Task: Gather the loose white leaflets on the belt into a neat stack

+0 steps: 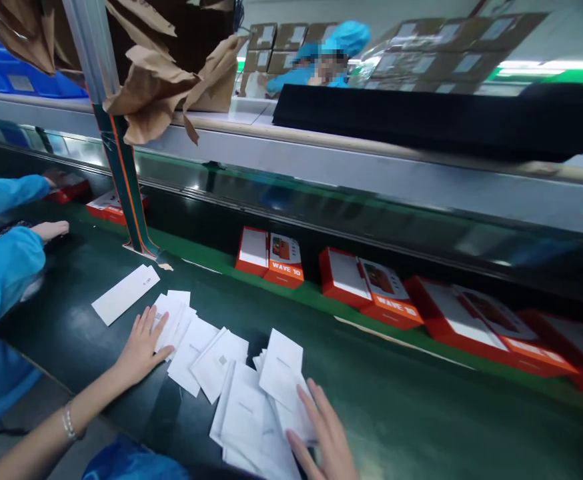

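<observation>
White folded leaflets lie in two loose, overlapping heaps on the dark green work surface (416, 427). My left hand (139, 347) rests with stretched fingers against the left end of the smaller leaflet heap (199, 347). Beside the larger leaflet heap (249, 413) is my right hand (329, 433), its fingers apart and touching the right edge of the sheets. One leaflet (284, 360) sits crosswise on top of that heap. A long white card (125, 293) lies apart, just beyond my left hand.
Red-and-white boxes marked WAVE 10 (286, 260) line the belt beyond the surface. A metal post (116, 133) stands at left. Torn brown paper (156, 87) hangs over the shelf. A co-worker's blue sleeves (9, 267) reach in from the left; another person (341, 47) is behind the shelf.
</observation>
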Demonstrator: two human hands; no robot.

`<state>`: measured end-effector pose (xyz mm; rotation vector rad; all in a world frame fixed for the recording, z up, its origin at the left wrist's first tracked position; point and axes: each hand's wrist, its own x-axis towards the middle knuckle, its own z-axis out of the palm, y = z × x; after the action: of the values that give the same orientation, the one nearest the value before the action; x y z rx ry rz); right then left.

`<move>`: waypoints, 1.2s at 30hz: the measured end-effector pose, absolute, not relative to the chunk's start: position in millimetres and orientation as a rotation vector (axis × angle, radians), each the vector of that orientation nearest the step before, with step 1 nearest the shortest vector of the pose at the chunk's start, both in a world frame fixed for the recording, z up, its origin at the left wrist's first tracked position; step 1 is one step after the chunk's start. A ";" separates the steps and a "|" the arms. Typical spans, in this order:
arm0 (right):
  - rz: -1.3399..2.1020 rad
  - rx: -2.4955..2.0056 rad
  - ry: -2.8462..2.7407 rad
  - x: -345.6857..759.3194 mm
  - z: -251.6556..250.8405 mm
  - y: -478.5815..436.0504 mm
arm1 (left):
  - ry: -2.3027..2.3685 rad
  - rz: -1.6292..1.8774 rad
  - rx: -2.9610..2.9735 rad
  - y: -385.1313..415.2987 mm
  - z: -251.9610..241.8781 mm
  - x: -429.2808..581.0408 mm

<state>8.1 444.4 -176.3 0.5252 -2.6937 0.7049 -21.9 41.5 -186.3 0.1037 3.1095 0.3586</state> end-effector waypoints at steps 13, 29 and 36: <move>0.120 0.630 -2.453 -46.3 -153.3 447.5 | 3.214 0.999 -0.137 -4.5 -111.2 -70.7; 0.164 1.858 -2.543 -173.3 -139.0 228.5 | 2.874 0.260 -0.518 -27.8 -150.3 -92.4; 0.436 1.634 -2.622 -175.2 -129.1 247.1 | 2.976 0.267 -0.670 -40.1 -113.1 -90.8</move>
<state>-175.2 247.1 -129.1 1.6338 -2.6220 0.4360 -90.8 -40.1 -113.1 -0.6697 2.9758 0.2674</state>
